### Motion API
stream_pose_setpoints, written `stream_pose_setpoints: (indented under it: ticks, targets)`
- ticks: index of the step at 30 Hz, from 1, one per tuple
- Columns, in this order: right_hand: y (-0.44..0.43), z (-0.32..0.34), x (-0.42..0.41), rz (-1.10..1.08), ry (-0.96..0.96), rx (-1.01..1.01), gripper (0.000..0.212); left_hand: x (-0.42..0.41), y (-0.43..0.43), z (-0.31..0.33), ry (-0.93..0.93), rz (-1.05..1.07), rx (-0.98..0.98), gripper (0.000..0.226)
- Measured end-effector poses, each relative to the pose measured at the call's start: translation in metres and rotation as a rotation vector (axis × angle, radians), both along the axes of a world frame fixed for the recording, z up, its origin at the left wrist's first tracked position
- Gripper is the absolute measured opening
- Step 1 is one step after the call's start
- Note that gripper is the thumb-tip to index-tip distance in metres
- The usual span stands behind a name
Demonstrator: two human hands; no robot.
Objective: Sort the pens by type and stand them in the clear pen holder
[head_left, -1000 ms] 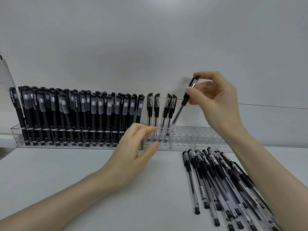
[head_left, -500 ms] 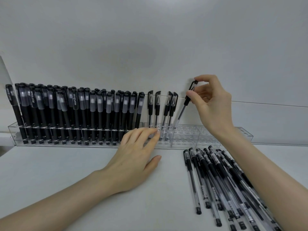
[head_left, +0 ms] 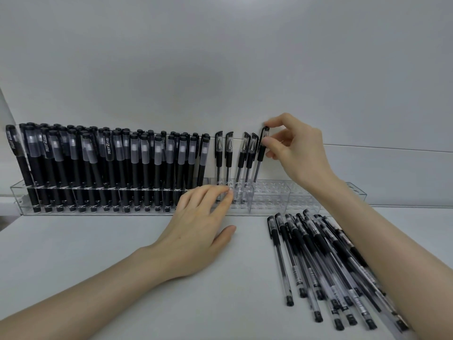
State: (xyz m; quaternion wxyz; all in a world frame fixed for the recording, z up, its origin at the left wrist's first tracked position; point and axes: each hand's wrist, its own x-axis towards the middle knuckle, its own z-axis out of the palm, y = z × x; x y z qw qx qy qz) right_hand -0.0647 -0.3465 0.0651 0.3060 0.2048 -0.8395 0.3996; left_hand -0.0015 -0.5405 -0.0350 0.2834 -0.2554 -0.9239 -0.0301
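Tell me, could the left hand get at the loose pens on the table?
Probably yes. Only bare table lies between the left hand and the loose pens; the right forearm crosses just the pile's right side.

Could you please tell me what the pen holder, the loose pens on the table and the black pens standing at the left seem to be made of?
Pen holder: clear glossy plastic, probably acrylic; the pens show through its walls. Loose pens: transparent plastic barrels, refill visible inside, black grips that look rubbery. Black pens: opaque matte barrels, likely plastic, frosted translucent caps.
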Motion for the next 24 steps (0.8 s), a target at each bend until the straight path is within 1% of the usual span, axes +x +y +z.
stream_pose_setpoints:
  ticks: [7, 9, 14, 16, 20, 24]
  targets:
    - [-0.002, -0.001, 0.003, -0.020, -0.054, 0.086, 0.016, 0.002, 0.000, 0.002, -0.016, 0.008, -0.019, 0.057]
    - [-0.002, -0.007, 0.005, -0.042, -0.035, 0.094, 0.015, 0.002, 0.000, 0.002, -0.027, 0.010, -0.027, 0.057]
    - [0.003, -0.009, 0.012, -0.093, 0.036, 0.096, 0.023, 0.002, -0.001, 0.003, -0.041, 0.012, -0.019, 0.057]
    - [0.008, -0.010, 0.016, -0.112, 0.033, 0.073, 0.021, 0.003, -0.001, 0.004, -0.049, 0.012, -0.017, 0.056]
    - [0.024, -0.018, 0.032, -0.143, -0.036, 0.124, 0.010, 0.005, 0.000, 0.005, -0.051, 0.006, -0.001, 0.051]
    - [0.047, -0.026, 0.047, -0.114, -0.113, 0.193, 0.013, 0.012, 0.013, 0.022, -0.043, -0.002, 0.027, 0.045]
